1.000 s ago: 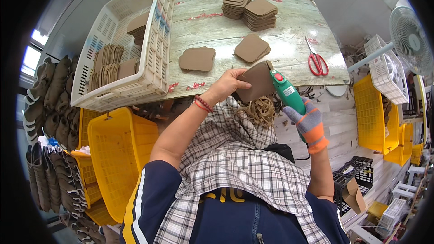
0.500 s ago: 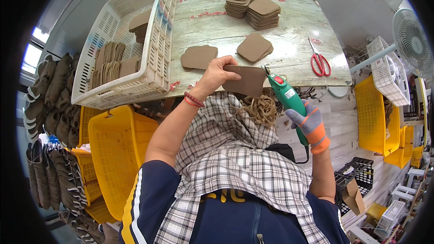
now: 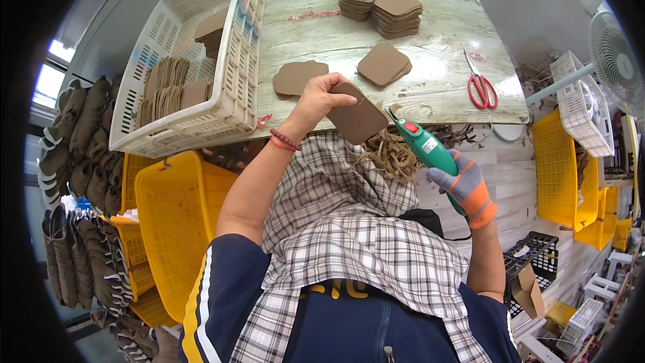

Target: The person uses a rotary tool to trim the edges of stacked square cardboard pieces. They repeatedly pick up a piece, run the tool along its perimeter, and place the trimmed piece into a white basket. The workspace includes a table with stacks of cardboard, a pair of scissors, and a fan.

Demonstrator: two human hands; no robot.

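Head view: pinching a brown pad (image 3: pixel 357 114) in left hand (image 3: pixel 318 103), long axis slanting down-right, near the table (image 3: pixel 447 60) edge. Clasping a green tool (image 3: pixel 428 146) in right hand (image 3: pixel 465 183), aimed up-left, just apart from the pad.

Has smooth pale-grey wall (image 3: pixel 517 20) behind worn, pale-green wood-grain table (image 3: pixel 316 37). Shows whitish-grey plank-look floor (image 3: pixel 505 175) at right. Gets light from bright rectangular window (image 3: pixel 49 86) at far left.
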